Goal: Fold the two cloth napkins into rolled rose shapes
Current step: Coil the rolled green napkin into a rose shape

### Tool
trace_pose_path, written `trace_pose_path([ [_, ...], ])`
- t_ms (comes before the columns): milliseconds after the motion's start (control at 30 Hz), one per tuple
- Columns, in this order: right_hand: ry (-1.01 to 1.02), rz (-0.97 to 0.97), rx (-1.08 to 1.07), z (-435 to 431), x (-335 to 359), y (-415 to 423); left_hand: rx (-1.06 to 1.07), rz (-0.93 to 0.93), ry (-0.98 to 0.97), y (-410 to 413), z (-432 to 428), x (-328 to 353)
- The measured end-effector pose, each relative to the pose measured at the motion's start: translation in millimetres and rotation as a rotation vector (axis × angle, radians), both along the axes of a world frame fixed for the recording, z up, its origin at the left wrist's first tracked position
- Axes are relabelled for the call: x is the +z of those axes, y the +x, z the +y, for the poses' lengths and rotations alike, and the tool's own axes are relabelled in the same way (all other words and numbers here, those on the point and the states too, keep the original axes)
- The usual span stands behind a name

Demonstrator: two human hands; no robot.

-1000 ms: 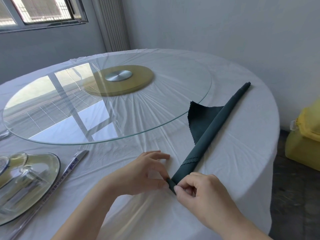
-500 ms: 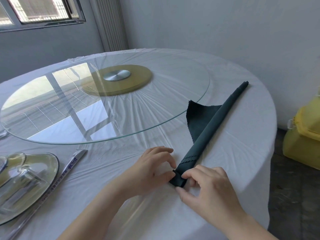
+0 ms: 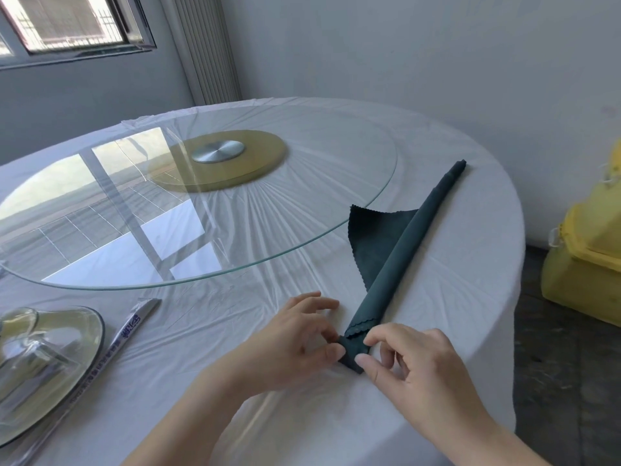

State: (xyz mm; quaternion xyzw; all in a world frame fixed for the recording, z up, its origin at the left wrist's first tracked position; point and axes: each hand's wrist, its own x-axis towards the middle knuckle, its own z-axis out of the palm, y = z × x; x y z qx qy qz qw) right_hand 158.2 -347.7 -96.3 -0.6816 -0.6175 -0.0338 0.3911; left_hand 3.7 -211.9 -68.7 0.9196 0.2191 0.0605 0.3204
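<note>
Here, the dark teal napkin lies rolled into a long narrow tube on the white-covered round surface, running on a slant from the near edge out toward the far right rim. A triangular flap with a scalloped border sticks out from the roll's left side, and its tip reaches the rim of the glass turntable; whether it lies under the glass I cannot tell. The near end of the roll is turned over into a small thick fold, and both hands have hold of it: the left hand pinches it from the left with thumb and curled fingers, and the right hand pinches it from the right between thumb and forefinger, the other fingers loosely bent. The turntable sits on a brass-coloured disc with a metal hub. At the near left stand a clear glass dish and, just beside it, a long wrapped packet. A band of bare cloth lies between the roll and the surface's curved right edge, where the cloth drops away. Beyond that edge are dark floor and a yellow bin by the pale wall. A window and a ribbed radiator stand at the back left.
</note>
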Motion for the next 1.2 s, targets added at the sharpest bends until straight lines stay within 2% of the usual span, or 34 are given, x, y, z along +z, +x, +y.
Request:
trace_pose_path([
  [167, 0.005, -0.144, -0.020, -0.2, -4.9, -0.3, 0.040, 0.009, 0.095, 5.6, -3.6, -1.3],
  [333, -0.039, -0.037, -0.019, 6.7, -1.2, 3.8, 0.073, -0.141, 0.114, 4.8, -0.4, -5.0],
  [400, -0.053, -0.001, -0.015, 9.3, -1.2, 6.1, 0.039, -0.145, 0.097, 4.2, 2.7, -4.8],
  [600, -0.023, 0.096, 0.039, 12.9, 0.7, 13.8, 0.028, -0.066, 0.104, 8.2, 10.2, -4.4],
  [667, 0.000, 0.138, 0.062, 11.9, 1.1, 15.6, 0.015, 0.043, 0.089, 14.8, 13.6, 6.1],
  [833, -0.004, 0.074, 0.049, 12.9, 1.4, 22.3, 0.012, 0.339, -0.071, 46.0, 22.1, 41.3],
  [933, -0.035, 0.016, 0.026, 16.3, 3.3, 26.6, 0.032, 0.452, -0.055, 58.0, 21.5, 50.3],
  [1067, -0.060, 0.029, 0.051, 17.9, 2.9, 28.9, 0.076, 0.454, -0.061, 60.9, 20.0, 48.2],
  [1200, -0.023, 0.016, 0.062, 17.2, 3.7, 29.3, 0.123, 0.368, -0.066, 53.9, 18.6, 38.8],
])
